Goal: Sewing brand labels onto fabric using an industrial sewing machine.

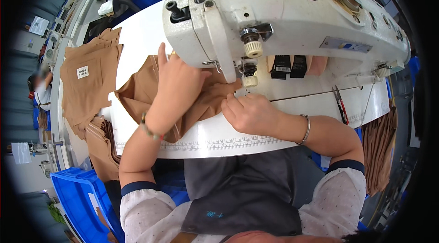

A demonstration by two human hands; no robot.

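Tan fabric (137, 92) lies near the front edge of the white surface (238, 140), under both hands. Her right hand (249, 112) pinches its seam, grip closed on the cloth, just before the needle. Her left hand (176, 87) presses flat, fingers apart. Behind stands the white sewing machine (292, 14); a tan stack (89, 83) sits at the left edge.

Viewpoint: a single head-worn fisheye, looking steeply down over the person's own chest and forearms.
Facing: forward across the white sewing table (238, 144) to the sewing machine (283, 18).
Nearness: close; the left hand (176, 89) and right hand (249, 112) fill the centre.
Edges: straight lines bow outward; dark corners ring the picture.
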